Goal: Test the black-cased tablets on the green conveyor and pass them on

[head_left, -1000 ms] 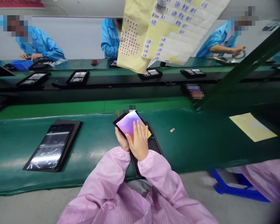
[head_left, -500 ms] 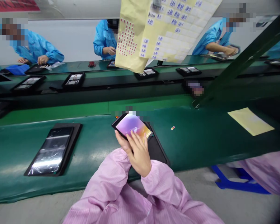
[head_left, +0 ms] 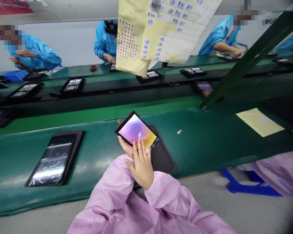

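Note:
A small tablet [head_left: 135, 129] with a lit purple-to-yellow screen is tilted up over the green conveyor belt [head_left: 210, 143]. My left hand [head_left: 125, 148] grips its near left edge from below. My right hand [head_left: 142, 163] lies over the tablet's near end, fingers stretched and slightly apart, fingertips on the lower part of the screen. A black tray [head_left: 162, 157] sits on the belt right under the tablet. Both my arms wear pink sleeves.
Another black tray with a film-covered tablet [head_left: 54, 158] lies on the belt to the left. A yellow sheet [head_left: 259, 121] lies at right; a small sticker [head_left: 179, 131] sits mid-belt. A yellow label sheet [head_left: 161, 29] hangs overhead. People in blue coats work at the far line; a pink-clad person sits at right.
My right hand has slid down the screen toward me, baring more of the display. The tablet now shows a small white icon at its middle.

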`<state>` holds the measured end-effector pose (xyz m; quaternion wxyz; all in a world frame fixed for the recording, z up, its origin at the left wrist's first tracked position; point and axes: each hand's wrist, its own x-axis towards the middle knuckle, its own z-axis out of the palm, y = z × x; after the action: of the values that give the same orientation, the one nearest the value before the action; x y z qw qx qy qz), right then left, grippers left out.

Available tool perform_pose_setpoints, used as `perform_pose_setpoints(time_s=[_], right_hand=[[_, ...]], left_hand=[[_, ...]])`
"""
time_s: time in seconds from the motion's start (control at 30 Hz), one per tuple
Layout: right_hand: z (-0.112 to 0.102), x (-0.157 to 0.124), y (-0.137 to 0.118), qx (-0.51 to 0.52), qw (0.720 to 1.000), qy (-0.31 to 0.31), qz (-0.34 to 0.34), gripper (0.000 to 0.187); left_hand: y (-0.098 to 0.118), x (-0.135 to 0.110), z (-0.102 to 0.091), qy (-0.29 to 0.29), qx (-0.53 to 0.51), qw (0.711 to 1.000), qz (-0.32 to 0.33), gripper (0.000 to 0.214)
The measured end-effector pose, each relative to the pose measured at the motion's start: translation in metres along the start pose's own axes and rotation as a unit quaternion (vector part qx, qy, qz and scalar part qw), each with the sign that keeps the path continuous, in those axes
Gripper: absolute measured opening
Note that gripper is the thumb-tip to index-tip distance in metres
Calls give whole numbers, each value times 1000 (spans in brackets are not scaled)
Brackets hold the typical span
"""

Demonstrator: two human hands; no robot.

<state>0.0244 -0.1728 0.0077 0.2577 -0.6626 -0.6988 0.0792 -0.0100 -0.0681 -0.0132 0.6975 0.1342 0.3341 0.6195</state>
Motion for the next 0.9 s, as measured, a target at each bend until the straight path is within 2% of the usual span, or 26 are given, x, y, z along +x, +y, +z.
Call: perform_pose_setpoints(time_s=[0.07, 0.1, 0.17, 0.27, 0.37, 0.47, 0.57, 0.63, 0.77, 0.83, 0.9], right_hand=[[-8, -4, 7, 18, 1000, -7, -6, 62], [-11, -4, 12, 23, 1000, 0, -4, 58], [-14, 1, 26, 21, 999, 32, 14, 55], [-6, 10, 41, 0, 996, 68, 57, 62], [7, 10, 39, -14, 997, 45, 67, 71], [9, -2, 24, -13, 999, 18, 47, 72], [-4, -11, 18, 13, 1000, 8, 25, 60], [-18, -7, 24, 40, 999, 15, 19, 50], [-45, 23, 50, 43, 995, 90, 1, 44], [-53, 43, 60, 6, 992, 123, -43, 46], [-56, 61, 63, -43, 986, 123, -108, 49]], left_hand=[[0, -4, 7, 70, -59, 994, 58, 51], [0, -5, 10, 84, -77, 991, 76, 48], [0, -7, 15, 64, -72, 991, 92, 48], [-1, -7, 16, 38, -40, 992, 114, 49], [-2, -7, 15, 62, -23, 992, 108, 50], [-3, -6, 13, 79, -17, 992, 100, 52], [-3, -4, 11, 46, 5, 993, 105, 55], [-2, -2, 10, 27, -3, 994, 104, 54], [5, 0, 12, -20, -45, 997, 65, 52], [9, 0, 14, -52, -54, 997, 33, 55], [11, 0, 15, -76, -57, 995, 5, 58]])
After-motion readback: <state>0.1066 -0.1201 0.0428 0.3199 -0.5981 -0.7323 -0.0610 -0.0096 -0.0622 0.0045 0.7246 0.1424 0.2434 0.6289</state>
